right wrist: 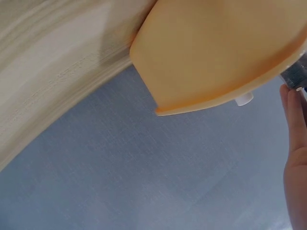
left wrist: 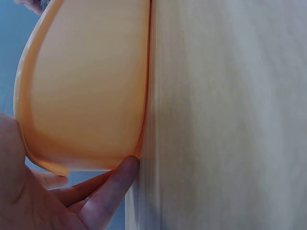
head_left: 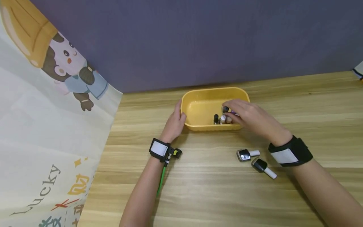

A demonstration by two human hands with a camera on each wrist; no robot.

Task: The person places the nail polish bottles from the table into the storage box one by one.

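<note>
Right forearm [head_left: 326,186], bare, with a black right wrist strap [head_left: 303,149]: nearest the head camera, entering at lower right; left forearm [head_left: 140,195] opposite. Yellow tub [head_left: 204,127], oblong: upright on the wood-grain desk [head_left: 198,195], long axis running left to right, close before the blue-grey panel [head_left: 184,47]. Left hand [head_left: 172,126]: gripping the tub's left end, fingers bearing on the outside of the end wall. Right hand [head_left: 253,117]: reaching over the tub's right end, thumb and fingertips apparently pinching a small dark bottle [head_left: 225,109] above the contents; much of it is hidden. Bottles in the tub: a black-capped one [head_left: 216,119], a white-capped one [head_left: 223,119] and more beside these, grouped along the near wall. First loose nail-polish bottle [head_left: 243,155], dark, white cap: lying on the desk nearside of the tub's right end, axis almost crosswise, cap to the right. Second loose nail-polish bottle [head_left: 259,164], alike: just beside the first, slanting, cap toward the right and the wearer. Governing relation, as judged: both loose bottles lie between tub and right forearm, caps directed away from the tub; right hand nearer, left hand well apart.
</note>
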